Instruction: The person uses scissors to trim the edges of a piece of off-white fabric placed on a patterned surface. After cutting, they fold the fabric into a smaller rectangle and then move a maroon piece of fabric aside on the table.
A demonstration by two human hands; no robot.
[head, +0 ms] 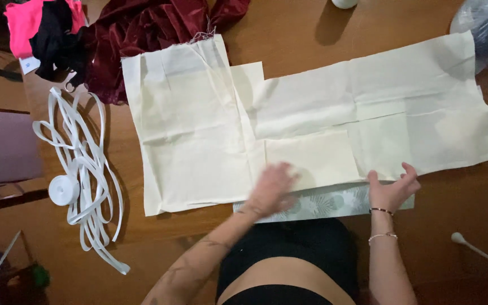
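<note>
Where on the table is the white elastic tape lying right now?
In the head view, the white elastic tape lies in a loose tangle on the wooden table, left of the cream fabric and below the dark red velvet cloth.

Setting: home sewing corner, domestic rather than commercial. Evidence: wooden table (289,34) used as cutting surface; cream fabric pieces (199,135) laid flat with raw, frayed edges; loose white elastic tape (86,169) unwound from its roll (63,189); crumpled burgundy velvet (142,28); pink and black garments (43,25) heaped at the table's corner; leaf-print cloth (323,203) at the near edge. No industrial equipment visible.
</note>
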